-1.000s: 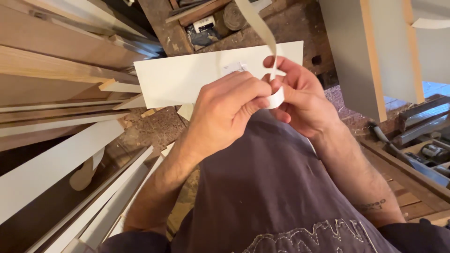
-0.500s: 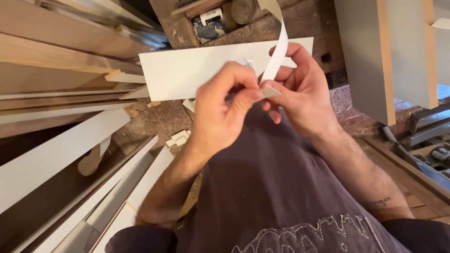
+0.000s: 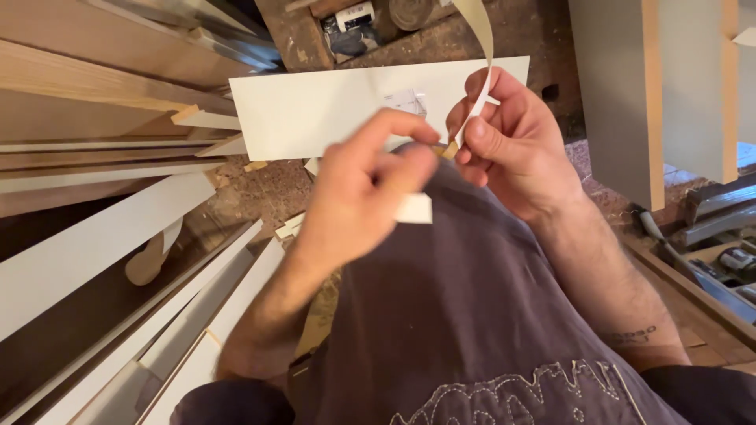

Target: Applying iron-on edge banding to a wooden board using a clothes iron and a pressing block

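Overhead: right hand (image 3: 516,149) pinches white edging strip (image 3: 480,75); left hand (image 3: 366,189) pinches its snapped-off end piece (image 3: 413,208).

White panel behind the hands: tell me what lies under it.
The white panel rests on a sawdust-strewn floor, its left end over wooden strips. The left hand and right hand cover its lower middle.

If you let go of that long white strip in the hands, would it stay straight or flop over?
Probably flop: the white strip already curves above the right hand, so it looks thin and bendy. It seems light, since fingertips alone hold it. The left hand pinches its lower end, which looks flat, so it shouldn't roll.
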